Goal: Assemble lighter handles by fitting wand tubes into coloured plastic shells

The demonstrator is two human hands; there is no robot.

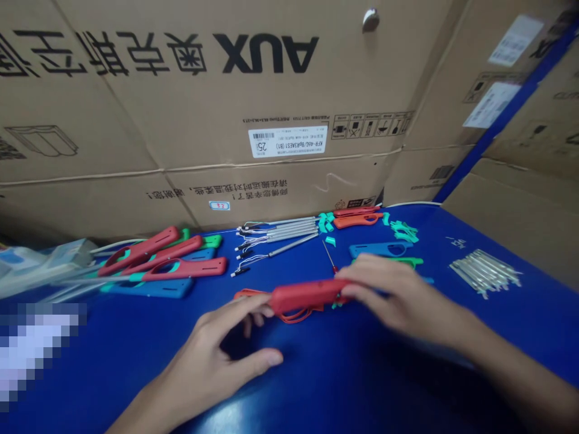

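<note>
A red lighter handle (pixel 310 295) is held up above the blue table, lying level across the view. My right hand (pixel 393 289) pinches its right end between thumb and fingers. At its left end, my left hand (pixel 221 337) touches it with the fingertips while the thumb stands well apart. Beneath and behind it lie orange-red handle pieces (pixel 294 316), partly hidden. A small screwdriver (pixel 333 267) with a red grip rests just behind my right fingers. Blue (pixel 380 249) and green handle pieces lie beyond the right hand, the green ones partly covered by it.
Long-nosed lighters (pixel 181 268) in red, blue and green are piled at left. Metal tubes with wires (pixel 289 230) lie at the back, near small teal pieces (pixel 325 222) and orange handles (pixel 357 221). Silver tubes (pixel 486 272) sit at right. Cardboard boxes (pixel 203 120) wall off the back.
</note>
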